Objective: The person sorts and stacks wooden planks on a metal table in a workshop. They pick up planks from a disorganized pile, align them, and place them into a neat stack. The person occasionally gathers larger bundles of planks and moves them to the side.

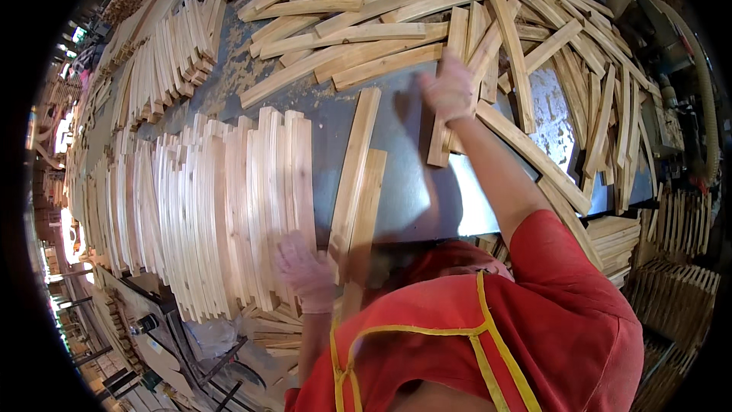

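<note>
My left hand point(305, 265), pale as if gloved or dusty, rests against the near right end of a long row of upright wooden slats point(229, 206). Its fingers are stretched out, apart from one another. Farther off, my right hand point(448, 90) reaches over a short wooden slat point(438, 145) at the edge of a loose heap, thumb out to the left and fingers extended, slightly blurred. Its palm side is hidden. Between my hands, two wooden slats point(356, 160) lie side by side on the grey tabletop point(400, 107), pointing away from me.
A large jumble of curved wooden slats point(381, 11) covers the far side and right of the table. Another stacked row point(171, 53) stands at the far left. More wood stacks point(671, 297) stand at the right, near a hose point(705, 99). Sawdust lies on the tabletop.
</note>
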A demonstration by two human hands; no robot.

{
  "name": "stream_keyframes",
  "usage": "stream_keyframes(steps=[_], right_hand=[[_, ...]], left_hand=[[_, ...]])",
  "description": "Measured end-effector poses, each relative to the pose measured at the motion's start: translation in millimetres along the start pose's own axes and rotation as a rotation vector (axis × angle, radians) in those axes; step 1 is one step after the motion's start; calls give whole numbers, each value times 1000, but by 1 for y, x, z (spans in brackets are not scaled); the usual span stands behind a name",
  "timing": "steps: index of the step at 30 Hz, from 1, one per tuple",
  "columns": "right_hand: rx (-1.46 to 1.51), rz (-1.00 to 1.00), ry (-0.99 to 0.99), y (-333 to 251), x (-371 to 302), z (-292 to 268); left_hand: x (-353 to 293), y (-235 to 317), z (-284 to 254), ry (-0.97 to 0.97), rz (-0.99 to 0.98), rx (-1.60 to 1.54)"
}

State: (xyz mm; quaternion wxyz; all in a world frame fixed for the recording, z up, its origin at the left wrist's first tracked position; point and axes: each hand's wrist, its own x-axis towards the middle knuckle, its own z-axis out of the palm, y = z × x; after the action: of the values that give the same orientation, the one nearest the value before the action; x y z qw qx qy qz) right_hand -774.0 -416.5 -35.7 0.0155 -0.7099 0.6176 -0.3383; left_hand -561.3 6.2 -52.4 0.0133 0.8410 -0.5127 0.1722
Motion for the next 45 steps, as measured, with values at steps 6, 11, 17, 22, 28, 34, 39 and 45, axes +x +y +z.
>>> stream_keyframes(steps=[6, 11, 17, 22, 28, 34, 39, 45], right_hand=[[-114, 519, -300, 102, 82, 17], [459, 551, -320, 104, 69, -22], [465, 516, -478, 49, -160, -69], [694, 580, -1095, -28, -271, -119], [403, 100, -1388, -108, -290, -72], [684, -443, -1500, -127, -240, -33], [453, -163, -803, 11, -71, -72], [-239, 355, -237, 193, 43, -84]], left_hand=[[-17, 49, 19, -322, -104, -377], [-5, 32, 25, -490, -183, -512], [-77, 33, 14, -407, -116, -452], [-75, 23, 17, -571, -215, -670], [-17, 6, -21, -432, -122, -678], [12, 20, -39, -64, 67, -676], [45, 77, -25, -143, 235, -658], [116, 189, 14, -497, 249, -754]])
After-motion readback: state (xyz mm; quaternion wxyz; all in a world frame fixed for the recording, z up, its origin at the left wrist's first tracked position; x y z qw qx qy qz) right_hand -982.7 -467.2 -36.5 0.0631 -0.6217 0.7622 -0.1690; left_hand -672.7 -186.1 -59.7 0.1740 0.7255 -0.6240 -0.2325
